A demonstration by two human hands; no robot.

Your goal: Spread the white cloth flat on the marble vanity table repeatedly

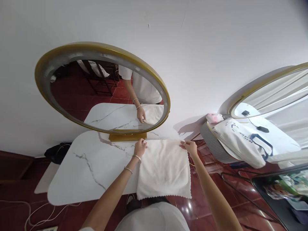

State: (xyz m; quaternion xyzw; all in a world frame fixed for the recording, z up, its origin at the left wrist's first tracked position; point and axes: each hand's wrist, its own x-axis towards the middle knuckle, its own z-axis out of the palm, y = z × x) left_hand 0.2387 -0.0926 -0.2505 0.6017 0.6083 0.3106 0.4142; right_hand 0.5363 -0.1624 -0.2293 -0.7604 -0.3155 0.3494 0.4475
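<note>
A white cloth [165,170] with a scalloped edge lies spread over the right end of the marble-patterned table [84,170], its near edge hanging past the table's front. At its far left corner, my left hand [140,148] is closed in a pinch on the fabric. My right hand [190,147], a ring on one finger, pinches the far right corner. The far edge is stretched straight between them. Just beyond stands the gold base [127,137] of an oval gold-framed mirror [108,46], which reflects one arm and part of the cloth.
To the right, a white printed bag [240,141] and a pink-and-white packet [214,118] rest on a second table below another gold-framed mirror [245,93]. A black bag [57,152] sits at left. White cables [40,218] trail over the red tiled floor.
</note>
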